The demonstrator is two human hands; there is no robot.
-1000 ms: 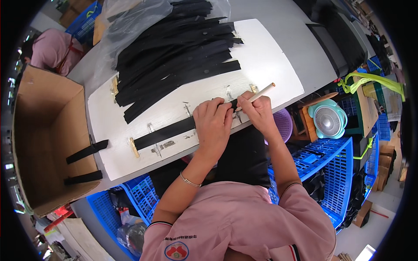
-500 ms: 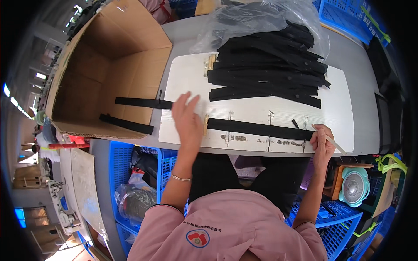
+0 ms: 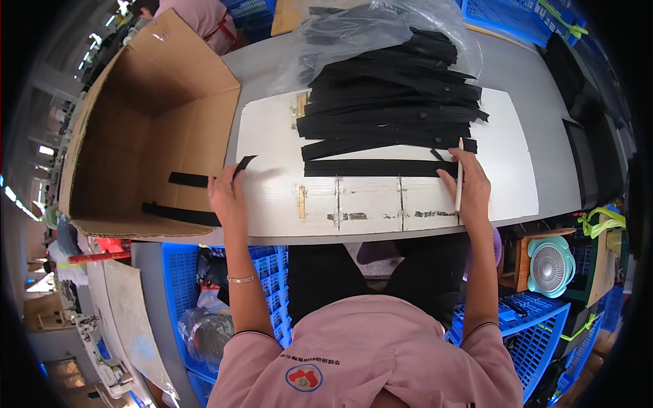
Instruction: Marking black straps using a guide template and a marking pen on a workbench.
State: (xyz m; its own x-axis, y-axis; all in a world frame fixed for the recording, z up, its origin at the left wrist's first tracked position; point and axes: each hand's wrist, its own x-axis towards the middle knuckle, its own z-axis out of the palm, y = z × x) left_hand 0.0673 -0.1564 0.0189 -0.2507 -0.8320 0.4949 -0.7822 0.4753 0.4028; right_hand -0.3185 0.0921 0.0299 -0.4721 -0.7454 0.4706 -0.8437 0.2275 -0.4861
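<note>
A sewing machine [image 3: 98, 353] stands in the room, left of the grey surface [image 3: 265, 61]. A cardboard box [image 3: 149, 129] occupies the surface's left end; a person in pink [image 3: 194, 24] is beyond the far left corner. The left hand [image 3: 228, 197] grips a black strip [image 3: 190, 179] at the box's edge. A blue crate [image 3: 178, 272] sits below the near edge. A white board [image 3: 507, 190] covers mid-surface, carrying a flat black band [image 3: 374, 167] nearer the front than the strip pile [image 3: 388, 95]. The right hand [image 3: 474, 183] grips a pale stick [image 3: 460, 173], fingers at the band's right end. A teal fan [image 3: 549, 267] stands off the near right corner.
</note>
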